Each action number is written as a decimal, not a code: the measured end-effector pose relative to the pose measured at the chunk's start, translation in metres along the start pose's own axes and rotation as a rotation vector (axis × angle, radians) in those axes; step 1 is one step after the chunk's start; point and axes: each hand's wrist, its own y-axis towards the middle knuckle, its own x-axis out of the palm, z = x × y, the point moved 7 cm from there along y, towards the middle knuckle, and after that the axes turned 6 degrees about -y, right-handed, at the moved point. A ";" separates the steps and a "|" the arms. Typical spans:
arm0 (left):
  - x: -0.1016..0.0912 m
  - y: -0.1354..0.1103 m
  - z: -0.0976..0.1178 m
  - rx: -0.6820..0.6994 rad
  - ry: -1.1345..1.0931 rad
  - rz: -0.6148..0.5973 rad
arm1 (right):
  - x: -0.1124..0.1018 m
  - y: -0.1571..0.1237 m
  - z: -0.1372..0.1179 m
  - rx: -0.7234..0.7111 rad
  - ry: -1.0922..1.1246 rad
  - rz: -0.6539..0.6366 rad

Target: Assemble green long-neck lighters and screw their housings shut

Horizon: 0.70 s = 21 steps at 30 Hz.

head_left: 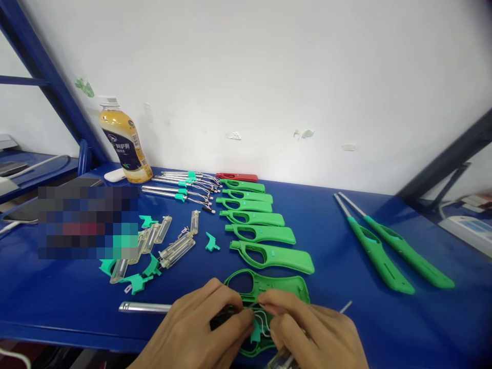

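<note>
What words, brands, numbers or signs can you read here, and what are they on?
"阿萨姆": in big white letters on the label of the bottle.
Smaller print on the label: too small to read.
Dark mark near the end of the silver tube: too small to read.
Panel on the white device at the right: too blurred to read.

Wall [269, 77]: white, with torn scraps [233, 136] stuck to it
Counter [326, 220]: blue, glossy, running along the wall
Left post [57, 97]: blue, slanting, joined by a crossbar [23, 80]
Right post [449, 158]: dark, slanting
Light: bright, fairly even
</note>
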 end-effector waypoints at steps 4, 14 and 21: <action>0.001 0.000 0.001 0.016 0.033 -0.010 | 0.002 -0.002 0.004 0.027 0.014 -0.009; 0.006 0.006 -0.003 -0.023 0.111 0.020 | 0.003 -0.005 0.002 0.035 0.071 -0.020; 0.012 0.007 -0.006 -0.037 0.091 -0.042 | 0.001 -0.008 0.011 0.099 0.105 -0.091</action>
